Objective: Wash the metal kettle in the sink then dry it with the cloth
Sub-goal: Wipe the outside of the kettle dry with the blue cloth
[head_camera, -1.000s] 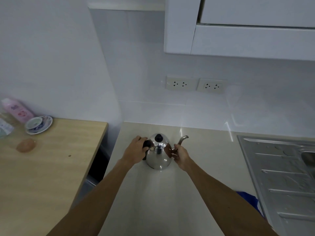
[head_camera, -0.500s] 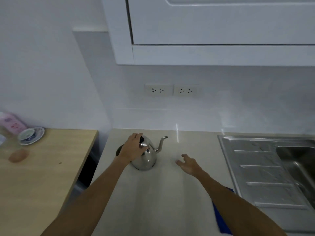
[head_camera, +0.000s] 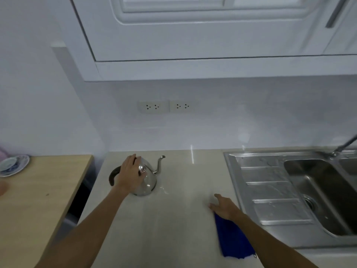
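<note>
Covering the kettle (head_camera: 147,179) lid, the left hand (head_camera: 129,176) hides it.

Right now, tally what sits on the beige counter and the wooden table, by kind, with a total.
Kettle: 1, metal, left hand resting on top
Cloth: 1, blue, under the right hand
Saucer: 1
Cup: 1, on the saucer
Total: 4
Blurred things at the table's left edge are left out.

Kettle (head_camera: 147,180) lid: left hand (head_camera: 129,176) is covering it.
Cloth (head_camera: 232,238): right hand (head_camera: 225,206) and forearm are hiding its near-sink part.
Tap (head_camera: 345,145): right edge is cutting it off.
Saucer (head_camera: 14,165): left edge is clipping it; pattern is blurring.
</note>
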